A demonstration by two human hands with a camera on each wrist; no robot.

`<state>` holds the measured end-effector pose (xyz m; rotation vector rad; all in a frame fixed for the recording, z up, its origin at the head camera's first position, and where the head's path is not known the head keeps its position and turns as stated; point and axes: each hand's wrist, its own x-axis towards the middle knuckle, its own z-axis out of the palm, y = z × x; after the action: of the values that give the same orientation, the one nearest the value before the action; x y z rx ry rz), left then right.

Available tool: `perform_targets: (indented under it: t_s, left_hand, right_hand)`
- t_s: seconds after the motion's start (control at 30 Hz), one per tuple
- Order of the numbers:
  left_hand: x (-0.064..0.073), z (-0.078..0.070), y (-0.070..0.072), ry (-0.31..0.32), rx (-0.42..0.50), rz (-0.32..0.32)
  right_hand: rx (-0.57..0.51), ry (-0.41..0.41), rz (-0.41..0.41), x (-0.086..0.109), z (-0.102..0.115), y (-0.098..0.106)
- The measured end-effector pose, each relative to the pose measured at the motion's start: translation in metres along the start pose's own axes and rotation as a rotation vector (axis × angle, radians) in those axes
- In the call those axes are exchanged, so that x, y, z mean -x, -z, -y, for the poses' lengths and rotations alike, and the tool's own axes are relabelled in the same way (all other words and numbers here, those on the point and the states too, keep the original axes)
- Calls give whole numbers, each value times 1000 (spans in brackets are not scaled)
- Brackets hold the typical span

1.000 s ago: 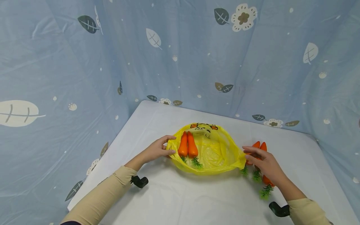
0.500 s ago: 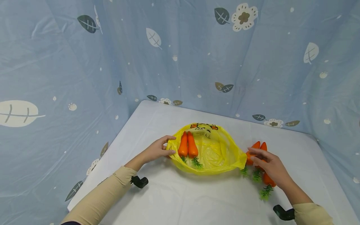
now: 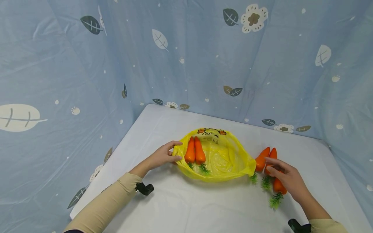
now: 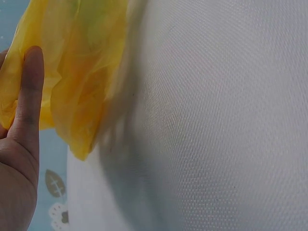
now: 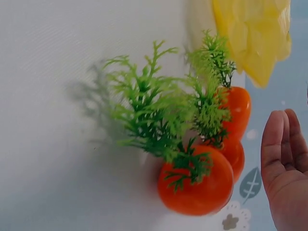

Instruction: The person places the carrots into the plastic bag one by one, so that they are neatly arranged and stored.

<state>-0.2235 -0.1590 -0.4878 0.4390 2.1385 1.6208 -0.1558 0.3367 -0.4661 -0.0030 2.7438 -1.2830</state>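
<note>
A yellow plastic bag lies spread with its mouth held wide. Two orange carrots with green tops lie side by side inside it, on the left. My left hand pinches the bag's left rim, the thumb lying along the plastic in the left wrist view. Right of the bag, my right hand hovers over three more carrots, partly covering them, with nothing in its fingers. In the right wrist view the nearest carrot sits beside the fingers, apart from them.
Everything lies on a white-covered table. A blue patterned curtain stands behind the table and along its left. Black wrist mounts show below both forearms.
My right hand has let go of the bag's right rim and moved right, over the loose carrots. My left hand has stayed on the left rim.
</note>
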Motion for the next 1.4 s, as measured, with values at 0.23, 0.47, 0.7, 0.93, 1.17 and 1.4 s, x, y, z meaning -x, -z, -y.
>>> perform_targets:
  t_s: [0.23, 0.47, 0.7, 0.93, 1.17, 1.4]
  left_hand:
    - [-1, 0, 0, 6, -3, 4]
    - [-1, 2, -1, 10, 0, 2]
    - [-1, 2, -1, 9, -2, 3]
    - [-1, 2, -1, 10, -4, 0]
    - [0, -1, -1, 8, -3, 2]
    - [-2, 1, 1, -2, 1, 6]
  right_hand:
    - [39, -13, -36, 7, -7, 6]
    - [15, -7, -77, 13, -18, 10]
    - [11, -93, -88, 18, -28, 14]
    - [58, -174, -98, 19, -37, 18]
    - [19, -254, -40, 21, -43, 24]
    - [-100, -319, 66, 22, -57, 27]
